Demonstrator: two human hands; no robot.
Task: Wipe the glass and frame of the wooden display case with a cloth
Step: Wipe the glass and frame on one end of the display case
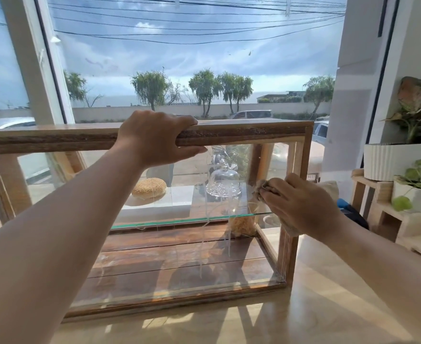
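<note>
The wooden display case (pixel 254 134) stands on a light countertop in front of a big window. Its front glass (pixel 179 256) shows wet streaks running down near the middle. My left hand (pixel 155 140) grips the top front rail of the frame. My right hand (pixel 301 204) presses a beige cloth (pixel 256 188) against the glass near the right upright; most of the cloth is hidden under the hand. Inside, a sesame bun (pixel 149 187) and a glass dome (pixel 224 181) sit on a glass shelf.
Potted plants (pixel 412 115) in white pots stand on a pale wooden stand (pixel 383 212) at the right. The light countertop (pixel 328 306) runs in front of and to the right of the case. A large window (pixel 179 58) is right behind it.
</note>
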